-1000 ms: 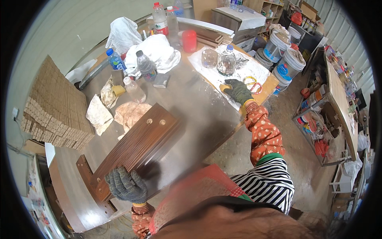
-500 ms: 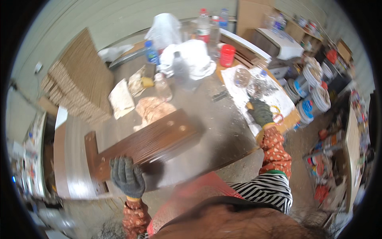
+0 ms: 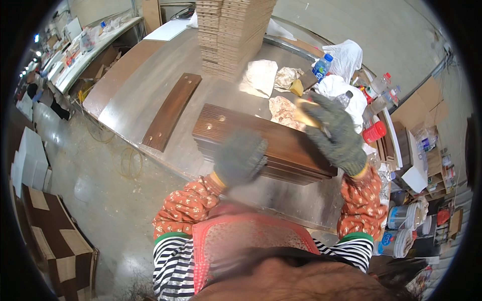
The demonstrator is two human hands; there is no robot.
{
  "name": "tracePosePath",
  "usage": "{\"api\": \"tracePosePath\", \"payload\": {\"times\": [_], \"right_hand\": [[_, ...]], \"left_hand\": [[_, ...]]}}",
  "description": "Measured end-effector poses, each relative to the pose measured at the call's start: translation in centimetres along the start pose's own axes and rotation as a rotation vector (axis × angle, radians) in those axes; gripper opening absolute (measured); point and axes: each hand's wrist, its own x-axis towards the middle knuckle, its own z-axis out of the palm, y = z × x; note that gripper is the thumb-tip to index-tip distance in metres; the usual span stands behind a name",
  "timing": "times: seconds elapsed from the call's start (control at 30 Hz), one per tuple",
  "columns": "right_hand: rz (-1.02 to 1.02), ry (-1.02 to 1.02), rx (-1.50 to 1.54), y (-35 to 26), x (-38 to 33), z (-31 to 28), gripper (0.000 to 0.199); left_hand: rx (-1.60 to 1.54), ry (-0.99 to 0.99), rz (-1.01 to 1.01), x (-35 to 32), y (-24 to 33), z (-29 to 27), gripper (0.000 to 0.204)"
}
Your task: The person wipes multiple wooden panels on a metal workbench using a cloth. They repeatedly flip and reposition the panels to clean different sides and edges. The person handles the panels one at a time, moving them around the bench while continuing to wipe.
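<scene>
Two gloved hands work a dark wood panel at the table's near edge: left hand presses flat, right hand pinches a yellowish pad, sanding apparently unfinished.

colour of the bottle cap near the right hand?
Blue: the bottle cap shows best in the head view, beyond the right hand, on the clear water bottle.

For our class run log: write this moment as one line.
left hand: on dark wood panel | right hand: holds yellowish pad above panel | table: loose board

Grey knit gloves, orange floral sleeves, striped cuffs.
</scene>
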Motion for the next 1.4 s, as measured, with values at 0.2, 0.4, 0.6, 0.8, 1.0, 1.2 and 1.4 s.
{"api": "tracePosePath", "payload": {"times": [0.2, 0.4, 0.6, 0.8, 1.0, 1.2, 1.4], "right_hand": [[-0.357, -0.166, 0.170, -5.8, 11.1, 6.5, 0.040], [-0.542, -0.314, 0.089, -9.8, 14.9, 10.5, 0.032], [-0.393, -0.485, -0.023, -9.1, 18.3, 8.6, 0.035], [-0.576, -0.541, 0.167, -11.1, 18.1, 8.5, 0.037], [-0.376, -0.398, -0.062, -9.6, 18.6, 8.0, 0.027], [-0.330, -0.446, -0.086, -7.0, 17.6, 9.0, 0.034], [-0.211, -0.383, -0.065, -5.5, 16.3, 9.9, 0.040]], "left_hand": [[-0.149, -0.101, 0.015, -1.6, -1.0, 0.7, 0.032], [-0.770, -0.186, -0.113, -2.3, -0.3, 1.9, 0.042], [-0.186, -0.148, 0.153, -3.5, 0.6, 2.1, 0.051], [-0.134, -0.158, 0.179, -3.3, 1.1, 2.2, 0.054], [-0.093, -0.119, 0.220, -2.3, 1.0, 0.8, 0.048], [-0.118, -0.121, 0.216, -1.3, 0.8, 0.3, 0.041], [-0.279, -0.225, 0.152, -1.8, 1.0, 0.4, 0.050]]}}
